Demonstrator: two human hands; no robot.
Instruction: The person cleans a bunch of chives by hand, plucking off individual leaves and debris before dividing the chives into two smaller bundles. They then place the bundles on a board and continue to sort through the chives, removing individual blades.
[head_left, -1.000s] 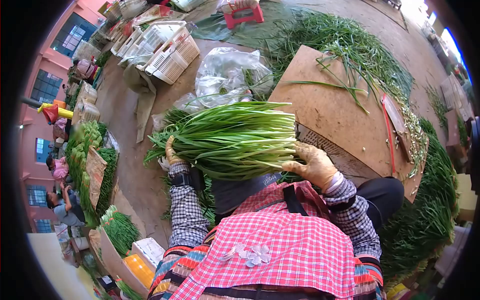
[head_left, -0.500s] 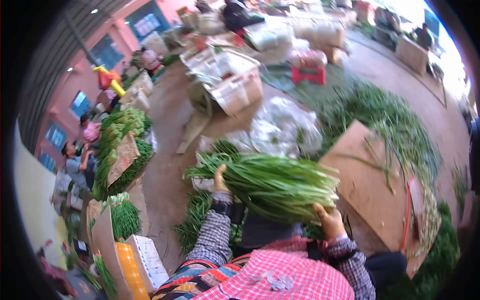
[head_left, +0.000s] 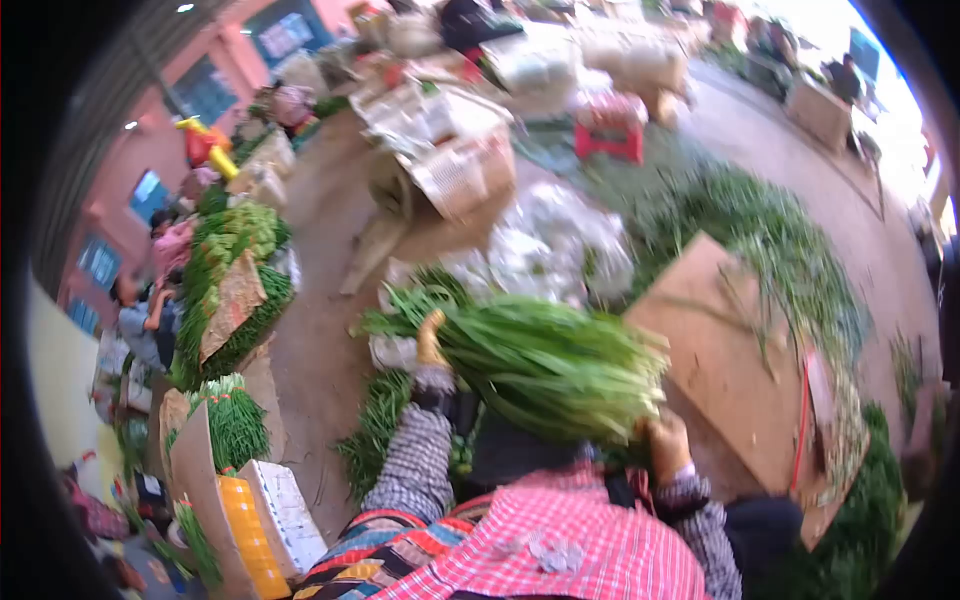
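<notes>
A large bundle of long green leafy stalks (head_left: 550, 365) lies across my lap, leaf tips to the left and pale stem ends to the right. My left hand (head_left: 431, 340) is closed round the leafy end of it. My right hand (head_left: 664, 440) is at the pale stem ends, its fingers bent against the lower corner of the bundle. Part of the fingers is blurred and hidden by the stems. More green stalks (head_left: 378, 435) lie below the bundle at the left.
A cardboard sheet (head_left: 715, 360) lies at the right, beside a heap of loose greens (head_left: 750, 220). Clear plastic bags (head_left: 555, 245) are beyond the bundle. A carton of tied greens (head_left: 205, 460) stands at lower left. A person (head_left: 145, 322) sits at the far left.
The leaves of the bundle have shifted and spread slightly. My right hand has dropped a little at the stem ends. The whole view has shifted slightly.
</notes>
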